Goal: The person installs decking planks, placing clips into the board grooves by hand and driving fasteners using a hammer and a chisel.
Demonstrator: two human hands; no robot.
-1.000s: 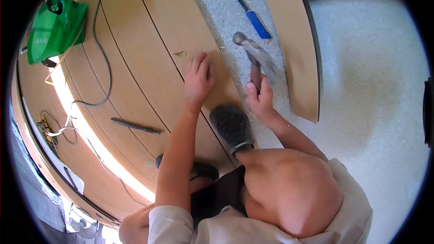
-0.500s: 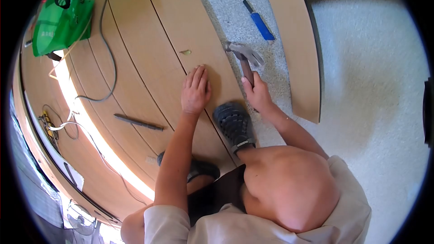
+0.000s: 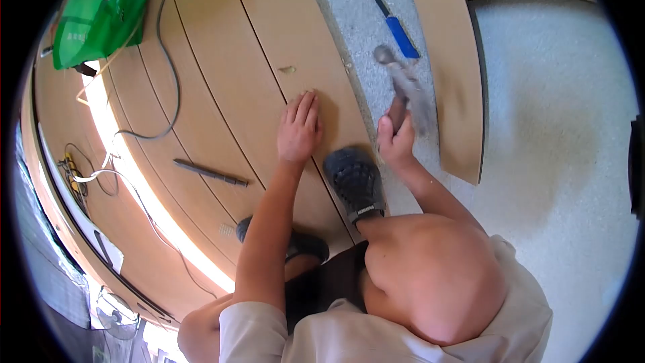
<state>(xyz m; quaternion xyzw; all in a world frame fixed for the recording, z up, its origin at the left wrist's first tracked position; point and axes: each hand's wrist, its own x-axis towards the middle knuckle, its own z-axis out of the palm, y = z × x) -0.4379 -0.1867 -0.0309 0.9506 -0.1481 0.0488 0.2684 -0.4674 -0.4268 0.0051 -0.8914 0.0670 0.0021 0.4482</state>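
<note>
My right hand [image 3: 398, 140] is wrapped round the handle of a claw hammer [image 3: 399, 102]. The hammer's head is smeared by motion and sits over the concrete, to the right of the outermost plank's edge. Palm down, my left hand [image 3: 300, 128] lies on the wooden floor planks [image 3: 269, 27] with its fingers stretched out, holding nothing. Just beyond those fingertips a small greenish scrap [image 3: 287, 69] rests on a plank. A blue-handled utility knife [image 3: 402, 36] lies on the concrete past the hammer.
A dark pen-like tool [image 3: 210, 172] lies on the planks at left. Farther off stand a green bag [image 3: 101, 20] and a grey cable [image 3: 177, 87]. A loose plank [image 3: 457, 94] lies on the concrete [image 3: 544, 114] at right. My shoe [image 3: 354, 180] is beside my left hand.
The hammer has moved from the plank's edge to the right, away from it, still in my right hand. My left hand stays flat on the planks. The whole view has shifted slightly.
</note>
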